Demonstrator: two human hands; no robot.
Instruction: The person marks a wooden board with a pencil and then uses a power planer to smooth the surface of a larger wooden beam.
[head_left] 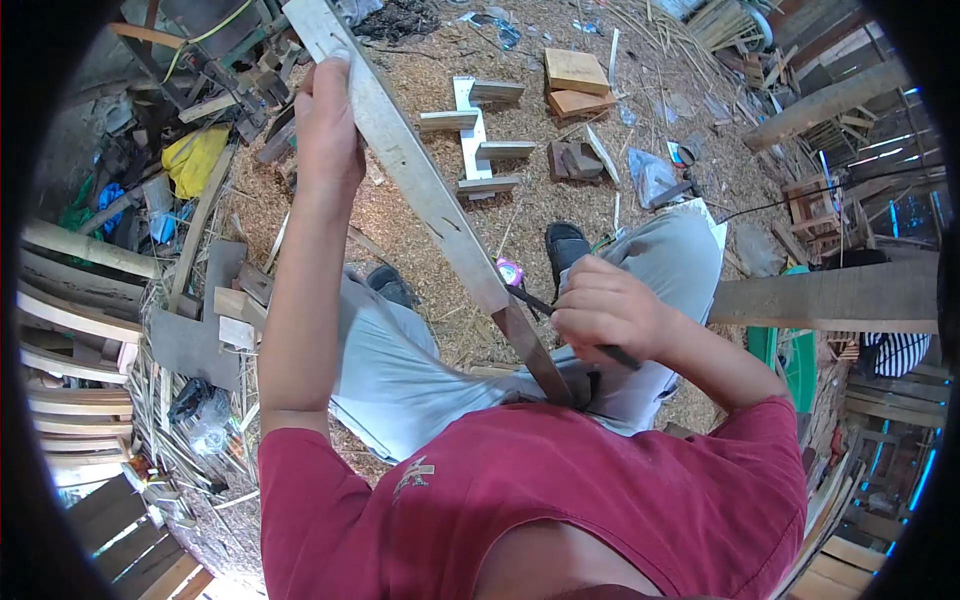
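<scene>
A long wooden board (425, 185) slants across the view from upper left down to my lap, with short dark marks or slots along its face. My left hand (328, 115) is closed around its upper part, thumb on the face. My right hand (612, 310) is wrapped round a slim dark tool (532, 300), whose exact kind I cannot make out. The front end of this tool meets the board's right edge, and its other end sticks out below my fist. Towards my body, the board's lower end is darker brown and rests between my legs.
On the shavings-covered ground lie a white wooden piece with several crosspieces (468, 130), stacked wooden blocks (578, 72), a dark block (575, 161), a pink tape measure (509, 271) and a plastic bag (652, 178). A timber beam (830, 297) stands at the right; a yellow sack (195, 160) lies left.
</scene>
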